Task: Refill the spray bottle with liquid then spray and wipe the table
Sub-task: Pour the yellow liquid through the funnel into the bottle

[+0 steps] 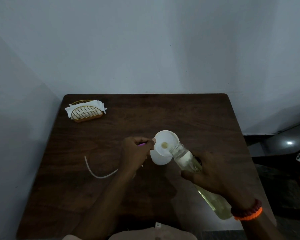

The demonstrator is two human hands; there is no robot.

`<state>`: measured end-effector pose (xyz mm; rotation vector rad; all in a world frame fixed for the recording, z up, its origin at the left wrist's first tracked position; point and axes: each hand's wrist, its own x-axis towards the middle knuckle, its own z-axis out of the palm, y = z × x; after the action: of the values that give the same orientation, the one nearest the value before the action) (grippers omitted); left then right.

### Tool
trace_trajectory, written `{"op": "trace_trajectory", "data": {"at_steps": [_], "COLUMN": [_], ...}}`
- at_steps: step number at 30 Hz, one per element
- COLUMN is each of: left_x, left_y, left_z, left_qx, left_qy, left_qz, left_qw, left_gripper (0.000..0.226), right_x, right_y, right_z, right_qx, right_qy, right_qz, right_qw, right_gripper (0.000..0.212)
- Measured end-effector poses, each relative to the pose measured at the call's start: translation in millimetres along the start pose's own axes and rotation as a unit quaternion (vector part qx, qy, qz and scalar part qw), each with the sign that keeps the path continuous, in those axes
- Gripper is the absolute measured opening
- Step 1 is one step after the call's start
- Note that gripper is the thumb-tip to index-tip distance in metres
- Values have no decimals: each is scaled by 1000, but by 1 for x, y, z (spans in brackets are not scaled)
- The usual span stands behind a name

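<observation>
Just right of the white funnel, the right hand had its fingers clamped round a clear bottle of yellowish liquid, tipped so its open mouth touched the funnel's rim. At the funnel's left edge, the left hand was closed on something pink, probably the spray bottle, mostly hidden. Smooth, part-full plastic likely felt slippery and bottom-heavy, so a mid-body grip suited it.
</observation>
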<state>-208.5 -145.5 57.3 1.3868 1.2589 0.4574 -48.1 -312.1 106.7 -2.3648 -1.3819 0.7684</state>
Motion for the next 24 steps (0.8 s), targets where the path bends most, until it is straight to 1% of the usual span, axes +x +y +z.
{"op": "trace_trajectory", "data": {"at_steps": [5,10,16,24], "left_x": [2,2,1,1], "left_y": [-1,-2,-1,1], "left_z": [0,-1,-1,-1], "left_qx": [-2,3,6,12], "left_qy": [-5,-6,-6,-3], "left_qz": [-3,-1,-1,2], "left_qw": [1000,1000,1000,1000], "left_gripper": [16,18,19,20], "right_x": [0,0,-2,0], "right_y": [-1,1,-6,-2], "right_z": [-1,0,-6,-3], "right_qx": [-2,-12,-26,-8], "right_qy": [9,-1,-8,-6], "right_qz": [-11,-3,-7,5], "right_qw": [1000,1000,1000,1000], "right_gripper": [41,34,35,36]}}
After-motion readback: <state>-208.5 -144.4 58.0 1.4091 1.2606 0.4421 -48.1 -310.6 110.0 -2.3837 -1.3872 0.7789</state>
